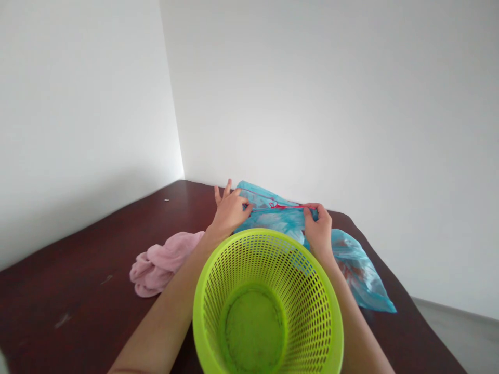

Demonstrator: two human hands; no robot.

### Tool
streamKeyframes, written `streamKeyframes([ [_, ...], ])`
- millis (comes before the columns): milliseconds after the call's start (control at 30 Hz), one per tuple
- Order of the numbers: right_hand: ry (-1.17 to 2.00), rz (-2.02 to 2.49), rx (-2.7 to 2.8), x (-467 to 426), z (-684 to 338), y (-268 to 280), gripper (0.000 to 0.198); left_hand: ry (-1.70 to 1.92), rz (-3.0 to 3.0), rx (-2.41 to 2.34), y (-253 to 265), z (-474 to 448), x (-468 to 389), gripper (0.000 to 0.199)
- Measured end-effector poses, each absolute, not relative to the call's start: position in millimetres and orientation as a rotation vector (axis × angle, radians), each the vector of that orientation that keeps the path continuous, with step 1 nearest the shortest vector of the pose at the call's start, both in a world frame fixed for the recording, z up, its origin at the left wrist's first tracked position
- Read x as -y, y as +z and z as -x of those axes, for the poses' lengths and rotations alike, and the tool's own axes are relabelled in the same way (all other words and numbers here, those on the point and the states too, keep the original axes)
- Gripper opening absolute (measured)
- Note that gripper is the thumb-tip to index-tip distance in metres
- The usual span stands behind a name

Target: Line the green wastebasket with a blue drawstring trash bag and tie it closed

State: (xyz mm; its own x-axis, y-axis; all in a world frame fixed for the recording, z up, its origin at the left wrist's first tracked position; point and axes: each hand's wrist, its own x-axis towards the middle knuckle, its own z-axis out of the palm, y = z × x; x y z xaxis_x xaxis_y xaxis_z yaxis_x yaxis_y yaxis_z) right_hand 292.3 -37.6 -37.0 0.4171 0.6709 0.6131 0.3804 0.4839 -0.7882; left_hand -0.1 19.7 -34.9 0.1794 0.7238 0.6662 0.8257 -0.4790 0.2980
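Observation:
A translucent blue plastic bag point(286, 221) with a red drawstring point(286, 206) is stretched between my two hands, behind the basket. My left hand point(230, 208) pinches the left side of its mouth with thumb and index finger, the other fingers raised. At the right side of the mouth, my right hand point(317, 223) is closed on the edge near the drawstring. Pale contents show faintly through the plastic. The bag's lower part is hidden by a green perforated plastic basket point(253, 327), which has nothing in it and stands between my forearms.
A crumpled pink cloth point(159, 267) lies left of my left forearm. Another blue plastic bag point(360, 270) with something inside rests by my right forearm. The dark red table point(97, 291) meets white walls point(312, 93) at the back.

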Motion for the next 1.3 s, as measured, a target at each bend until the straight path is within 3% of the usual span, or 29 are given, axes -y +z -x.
streamKeyframes([
  [33,0.212,1.099,1.161,40,-292,-36,0.018,-1.182,2.32,1.535,-35,2,-20,0.009],
  [133,0.176,1.066,1.094,44,-290,-33,0.018,-1.187,2.367,1.537,-35,5,-19,0.056],
  [200,0.184,1.051,1.051,45,-290,-34,0.018,-1.154,2.381,1.533,-34,7,-18,0.065],
  [433,0.173,1.01,0.831,35,-307,-39,0.02,-1.034,2.469,1.567,-37,25,-33,0.077],
  [667,0.246,1.023,0.947,47,-306,-30,0.029,-1.789,2.466,1.251,-28,12,-35,0.081],
  [767,0.186,0.999,1.186,52,-297,-23,0.031,-1.932,2.482,1.075,-21,-4,-23,0.077],
  [933,0.376,0.966,1.669,54,-286,-20,0.035,-1.735,2.606,0.811,-27,-16,-18,0.083],
  [1067,0.567,0.839,1.801,61,-282,-20,0.042,-1.53,2.727,0.787,-32,-16,-20,0.1],
  [1300,0.813,0.539,1.708,68,-278,-18,0.027,-1.278,2.797,0.99,-27,-14,-12,0.119],
])
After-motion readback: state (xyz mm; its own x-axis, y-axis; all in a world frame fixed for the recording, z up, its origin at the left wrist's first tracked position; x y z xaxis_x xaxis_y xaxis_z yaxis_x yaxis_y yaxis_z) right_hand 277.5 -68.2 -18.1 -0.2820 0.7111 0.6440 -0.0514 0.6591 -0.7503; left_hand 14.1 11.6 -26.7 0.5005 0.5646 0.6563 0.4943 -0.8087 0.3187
